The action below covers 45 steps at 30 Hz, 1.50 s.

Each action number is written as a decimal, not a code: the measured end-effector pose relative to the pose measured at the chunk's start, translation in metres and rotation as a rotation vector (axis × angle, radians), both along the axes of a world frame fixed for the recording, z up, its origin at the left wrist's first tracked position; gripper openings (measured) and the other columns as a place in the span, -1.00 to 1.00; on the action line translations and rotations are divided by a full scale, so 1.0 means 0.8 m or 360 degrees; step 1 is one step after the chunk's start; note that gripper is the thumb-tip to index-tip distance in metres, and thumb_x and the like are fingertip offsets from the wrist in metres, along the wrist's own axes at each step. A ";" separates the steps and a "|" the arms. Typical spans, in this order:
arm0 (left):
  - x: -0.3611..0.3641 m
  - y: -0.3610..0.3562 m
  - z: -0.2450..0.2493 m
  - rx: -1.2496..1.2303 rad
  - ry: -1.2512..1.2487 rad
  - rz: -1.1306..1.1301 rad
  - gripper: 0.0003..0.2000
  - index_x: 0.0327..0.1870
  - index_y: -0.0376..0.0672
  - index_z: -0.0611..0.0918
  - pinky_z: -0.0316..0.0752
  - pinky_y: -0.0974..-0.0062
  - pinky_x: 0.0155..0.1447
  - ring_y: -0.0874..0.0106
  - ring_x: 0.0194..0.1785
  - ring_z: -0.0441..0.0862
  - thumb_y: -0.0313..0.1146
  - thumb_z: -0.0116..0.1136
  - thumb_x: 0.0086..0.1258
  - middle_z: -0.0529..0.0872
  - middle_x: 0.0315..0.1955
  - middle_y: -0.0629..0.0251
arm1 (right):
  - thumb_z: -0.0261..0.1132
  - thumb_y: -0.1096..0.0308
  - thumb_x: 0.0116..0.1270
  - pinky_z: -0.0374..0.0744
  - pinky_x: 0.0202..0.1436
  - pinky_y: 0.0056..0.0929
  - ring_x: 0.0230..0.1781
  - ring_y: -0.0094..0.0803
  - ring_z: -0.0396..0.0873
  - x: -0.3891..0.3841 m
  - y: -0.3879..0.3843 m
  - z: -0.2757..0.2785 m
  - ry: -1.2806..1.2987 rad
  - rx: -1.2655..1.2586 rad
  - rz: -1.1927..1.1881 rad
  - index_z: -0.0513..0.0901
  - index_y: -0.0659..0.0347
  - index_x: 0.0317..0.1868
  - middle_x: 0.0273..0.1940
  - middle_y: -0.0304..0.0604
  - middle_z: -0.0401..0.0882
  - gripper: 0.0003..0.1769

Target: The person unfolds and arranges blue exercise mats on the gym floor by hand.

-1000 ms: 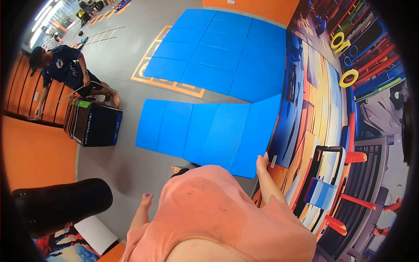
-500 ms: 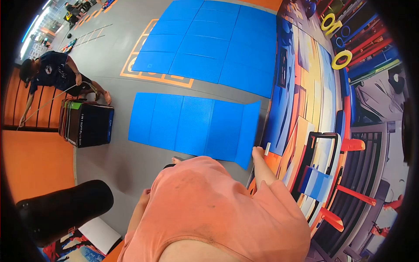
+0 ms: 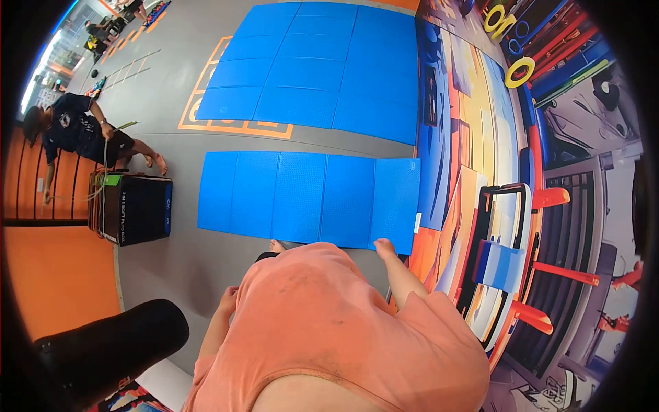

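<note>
A blue folding mat (image 3: 300, 192) lies unfolded on the grey floor in front of me, its panels flat and the creases between them visible. My right hand (image 3: 384, 248) is at the mat's near edge, close to the rightmost crease. Its fingers look bent, but I cannot make out whether they grip the edge. Down at my left side, my left hand (image 3: 228, 301) hangs next to my orange shirt (image 3: 329, 323), away from the mat. The shirt partly hides its fingers.
Larger blue mats (image 3: 302, 69) cover the floor beyond. At left, a person (image 3: 75, 130) holds a rope or strap behind a black soft plyo box (image 3: 141, 206). A black cylinder (image 3: 117, 347) is nearer on the left. A printed wall (image 3: 460, 144) runs along the right.
The mat's right end panel was tilted up and now lies flat. My right hand has shifted left along the near edge. The person at left has moved the rope lower.
</note>
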<state>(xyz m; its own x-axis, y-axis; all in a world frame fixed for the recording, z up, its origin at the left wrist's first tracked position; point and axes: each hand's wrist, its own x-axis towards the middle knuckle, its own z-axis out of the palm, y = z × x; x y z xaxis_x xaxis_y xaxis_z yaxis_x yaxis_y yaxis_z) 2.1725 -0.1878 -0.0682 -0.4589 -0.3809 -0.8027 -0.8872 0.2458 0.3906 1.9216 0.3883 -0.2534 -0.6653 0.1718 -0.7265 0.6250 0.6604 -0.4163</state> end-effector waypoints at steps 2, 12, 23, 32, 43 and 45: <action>-0.003 -0.008 -0.004 0.0004 -0.0008 -0.0024 -0.49 0.34 -0.32 0.46 0.54 0.37 0.24 0.30 0.18 0.66 -0.17 0.20 0.51 0.70 0.14 0.06 | 0.33 0.05 0.34 0.55 0.30 -0.21 0.22 -0.10 0.64 0.007 -0.004 0.009 -0.0014 -0.0029 -0.0003 0.71 0.20 0.17 0.15 0.05 0.71 -0.49; 0.006 -0.059 -0.035 0.0070 0.0018 -0.0063 -0.56 0.33 -0.31 0.50 0.54 0.36 0.23 0.28 0.17 0.65 -0.35 0.10 0.47 0.70 0.12 0.06 | 0.31 0.08 0.37 0.53 0.31 -0.24 0.20 -0.10 0.65 0.043 -0.038 0.037 0.0005 -0.0035 -0.0017 0.70 0.18 0.17 0.14 0.03 0.71 -0.52; 0.045 -0.219 -0.080 0.0234 0.0155 -0.0019 -0.57 0.31 -0.29 0.48 0.59 0.36 0.13 0.32 0.08 0.67 -0.26 0.14 0.52 0.71 0.05 0.07 | 0.29 0.14 0.35 0.64 -0.08 -0.33 -0.17 -0.33 0.69 0.115 -0.153 0.013 0.0253 0.0006 -0.0017 0.71 0.18 0.13 -0.13 -0.13 0.75 -0.57; 0.104 -0.396 -0.096 0.0140 0.0146 -0.0041 -0.55 0.31 -0.24 0.47 0.59 0.31 0.15 0.28 0.12 0.65 -0.21 0.20 0.50 0.67 0.10 0.08 | 0.28 0.13 0.42 0.63 -0.16 -0.38 -0.21 -0.39 0.66 0.147 -0.394 0.131 -0.0089 -0.0329 -0.0230 0.65 0.18 0.19 -0.11 -0.18 0.70 -0.56; 0.143 -0.508 -0.179 0.0263 -0.0065 -0.0384 -0.42 0.23 -0.26 0.57 0.56 0.32 0.21 0.25 0.16 0.67 0.00 0.35 0.35 0.73 0.09 0.04 | 0.32 0.11 0.41 0.62 -0.01 -0.33 -0.06 -0.36 0.64 0.258 -0.470 0.157 0.0177 -0.0233 0.0036 0.57 0.17 0.31 0.04 -0.10 0.69 -0.46; 0.113 -0.508 -0.173 0.0167 0.0050 -0.0536 -0.44 0.23 -0.26 0.57 0.56 0.30 0.21 0.24 0.17 0.67 -0.01 0.32 0.37 0.73 0.09 0.05 | 0.32 0.11 0.41 0.62 -0.01 -0.32 -0.07 -0.36 0.64 0.290 -0.450 0.162 0.0105 -0.0153 0.0002 0.58 0.18 0.31 0.03 -0.10 0.69 -0.46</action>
<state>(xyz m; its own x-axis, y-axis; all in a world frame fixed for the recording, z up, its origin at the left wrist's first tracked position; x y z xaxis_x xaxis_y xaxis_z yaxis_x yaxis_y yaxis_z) 2.2627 -0.5945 -0.2066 -0.5696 -0.1203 -0.8131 -0.7505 0.4795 0.4548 2.1534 0.0284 -0.1236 -0.7123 0.1027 -0.6943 0.5936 0.6160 -0.5178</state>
